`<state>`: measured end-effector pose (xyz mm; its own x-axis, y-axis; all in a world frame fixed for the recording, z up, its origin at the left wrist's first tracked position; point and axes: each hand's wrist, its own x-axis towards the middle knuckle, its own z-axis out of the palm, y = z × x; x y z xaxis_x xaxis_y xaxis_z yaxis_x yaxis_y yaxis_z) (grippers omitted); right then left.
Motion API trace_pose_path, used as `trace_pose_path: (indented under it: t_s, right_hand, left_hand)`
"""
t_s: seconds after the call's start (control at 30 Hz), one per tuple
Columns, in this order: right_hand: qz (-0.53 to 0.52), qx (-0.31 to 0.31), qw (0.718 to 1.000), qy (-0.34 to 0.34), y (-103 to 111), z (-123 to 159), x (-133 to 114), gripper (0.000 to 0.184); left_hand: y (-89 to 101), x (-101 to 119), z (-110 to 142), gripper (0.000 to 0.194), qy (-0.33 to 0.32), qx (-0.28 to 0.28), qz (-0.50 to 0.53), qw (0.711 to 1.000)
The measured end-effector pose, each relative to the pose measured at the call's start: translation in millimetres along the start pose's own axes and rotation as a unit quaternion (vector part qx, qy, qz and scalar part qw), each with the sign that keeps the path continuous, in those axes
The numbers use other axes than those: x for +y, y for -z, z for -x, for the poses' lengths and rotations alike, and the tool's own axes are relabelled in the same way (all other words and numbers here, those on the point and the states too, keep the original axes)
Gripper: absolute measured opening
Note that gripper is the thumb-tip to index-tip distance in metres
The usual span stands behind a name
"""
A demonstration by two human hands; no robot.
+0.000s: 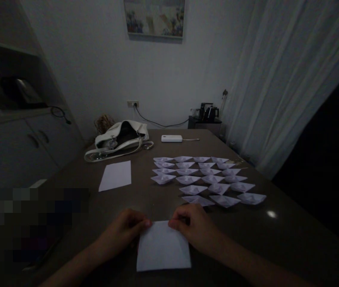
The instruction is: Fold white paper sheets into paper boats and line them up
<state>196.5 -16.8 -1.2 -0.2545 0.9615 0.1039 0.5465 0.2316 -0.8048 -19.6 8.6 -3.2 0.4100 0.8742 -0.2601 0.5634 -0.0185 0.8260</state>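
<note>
On the brown table (145, 195), near its close side, the left hand (124, 226) and the right hand (196, 226) pinch the far edge of the white paper (164, 249). To work it well, keep its corners flush, then press from the middle outward. Counted: one white handbag (109, 143), one loose paper sheet (116, 175) and, in this dimness, seemingly twenty-two paper boats (188, 180).

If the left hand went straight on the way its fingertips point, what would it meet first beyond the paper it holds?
Most likely the right hand, which pinches the same paper a little further along its far edge; exact depth is hard to judge from one view.
</note>
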Motion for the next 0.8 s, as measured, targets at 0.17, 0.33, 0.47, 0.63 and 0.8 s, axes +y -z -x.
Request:
trace_pose_path:
  t_s: [0.17,0.33,0.47,0.63,0.8]
  right_hand:
    - [0.026,0.010,0.999,0.028,-3.4,-0.5,5.1,0.010]
    - [0.031,0.029,0.998,0.055,-13.2,1.6,7.7,0.009]
    - [-0.022,0.062,0.998,0.023,-17.0,2.1,5.8,0.013]
    - [-0.039,0.102,0.994,0.018,-15.5,-0.9,5.3,0.019]
    - [-0.082,0.092,0.992,0.014,-16.8,-1.1,4.1,0.020]
  left_hand:
    - [-4.2,4.5,0.6,0.041,-0.068,0.029,-0.109,0.991]
    - [-9.3,5.3,3.3,0.028,-0.108,0.059,-0.130,0.984]
    - [-14.6,1.8,4.3,0.027,-0.124,0.088,-0.071,0.986]
    - [-19.7,2.4,11.4,0.036,-0.152,0.048,0.112,0.981]
    - [-24.7,2.5,14.3,0.029,-0.180,-0.023,0.256,0.950]
